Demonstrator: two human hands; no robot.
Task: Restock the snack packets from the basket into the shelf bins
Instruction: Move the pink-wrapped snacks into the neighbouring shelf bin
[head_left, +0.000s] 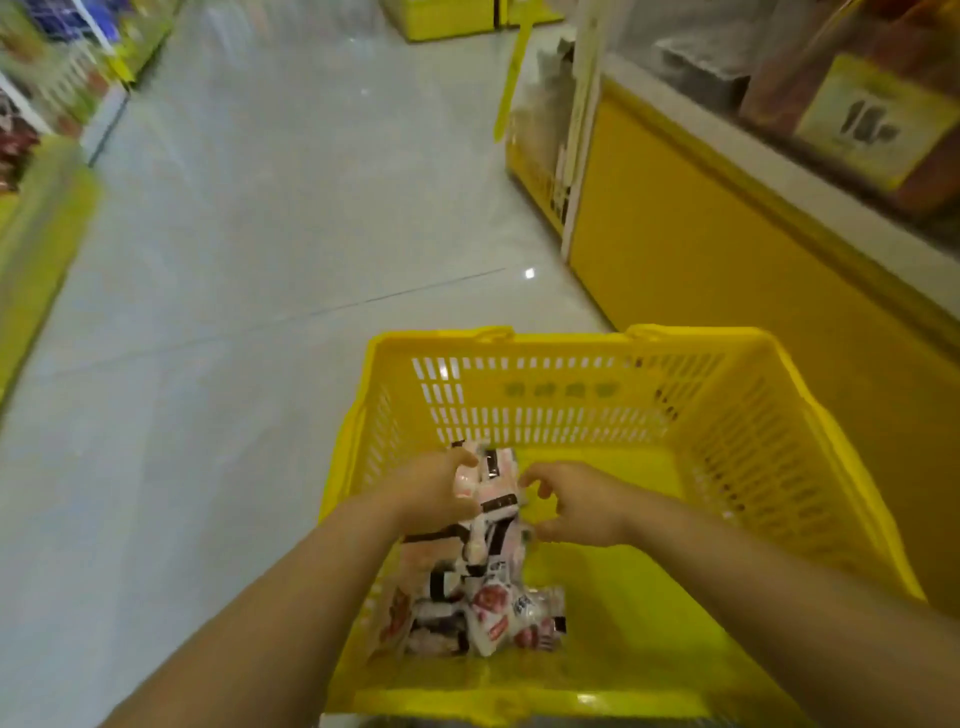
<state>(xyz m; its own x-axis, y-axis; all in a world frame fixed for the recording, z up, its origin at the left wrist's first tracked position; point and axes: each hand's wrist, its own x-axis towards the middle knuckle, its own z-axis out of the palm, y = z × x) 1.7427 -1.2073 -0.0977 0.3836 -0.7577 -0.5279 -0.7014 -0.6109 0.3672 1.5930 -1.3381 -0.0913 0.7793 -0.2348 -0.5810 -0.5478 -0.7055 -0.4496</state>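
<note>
A yellow slotted plastic basket (571, 400) sits on the floor in front of me, with several pink-and-white snack packets (483, 608) piled in its left half. My left hand (426, 491) grips a bunch of these packets (493, 483) and holds it above the pile. My right hand (576, 504) hovers just right of that bunch, fingers curled loosely, thumb and fingertips close to the packets' edge. Whether it touches them is unclear. The right half of the basket's floor is bare yellow.
A yellow shelf unit (691, 244) with clear bins (691, 57) and a yellow price label (872, 119) runs along the right. Another yellow shelf base (36, 249) lines the left side. Pale tiled floor (270, 208) stretches ahead down the aisle.
</note>
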